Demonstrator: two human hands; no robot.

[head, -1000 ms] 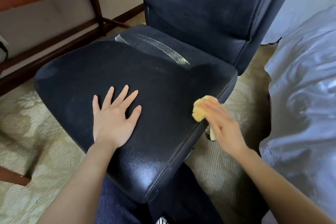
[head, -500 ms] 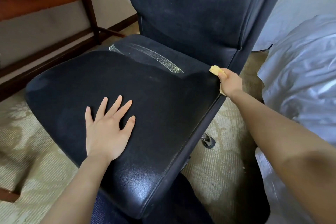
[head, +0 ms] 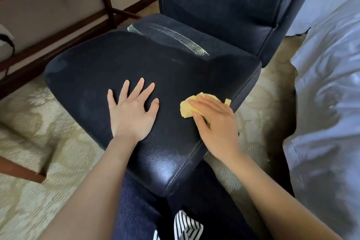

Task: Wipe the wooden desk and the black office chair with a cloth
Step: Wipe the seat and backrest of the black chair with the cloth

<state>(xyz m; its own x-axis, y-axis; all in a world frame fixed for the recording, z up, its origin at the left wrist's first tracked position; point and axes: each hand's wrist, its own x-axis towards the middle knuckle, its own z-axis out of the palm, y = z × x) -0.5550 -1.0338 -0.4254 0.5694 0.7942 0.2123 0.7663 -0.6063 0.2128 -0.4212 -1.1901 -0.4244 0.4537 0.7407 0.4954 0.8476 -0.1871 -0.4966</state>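
Right hand [head: 216,121] presses crumpled yellow cloth [head: 188,108], fingers flat, on black leather chair seat [head: 136,60], frame centre-right. Left hand [head: 132,111] rests flat, braces. Cloth soft, light; best palmed.

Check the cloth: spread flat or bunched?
Bunched. The yellow cloth shows crumpled folds under the right hand, pressed on the chair seat.

No readable text, label, brand, number or sign shows anywhere in view; nothing printed can be made out on any surface.
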